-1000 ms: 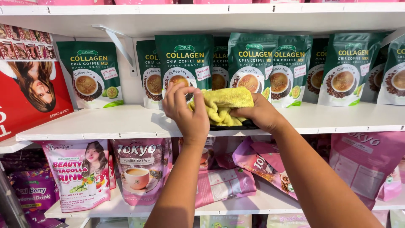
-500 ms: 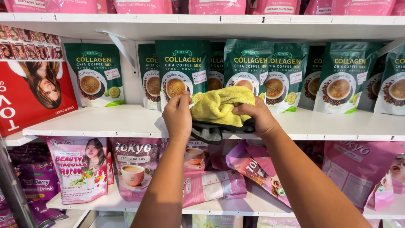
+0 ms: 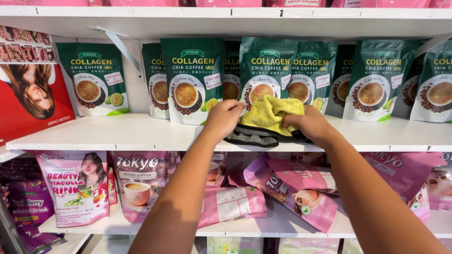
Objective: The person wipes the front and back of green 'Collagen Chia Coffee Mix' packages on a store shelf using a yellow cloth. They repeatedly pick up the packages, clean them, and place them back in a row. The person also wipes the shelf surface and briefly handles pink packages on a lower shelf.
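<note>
Both your hands are on the cloth [image 3: 270,115], bunched on the front edge of the middle shelf [image 3: 117,134], so the shelf carries its weight. Left hand [image 3: 225,117] pinches its 9 o'clock side, fingers closed on the fabric; right hand [image 3: 308,123] clamps the 3 o'clock side, fingers curled over it. The cloth is yellow and fluffy on top, with a dark grey layer under (maybe a second cloth, can't tell). Green pouches [image 3: 190,80] stand at 12 o'clock just behind, pink pouches [image 3: 141,181] on the shelf below.
</note>
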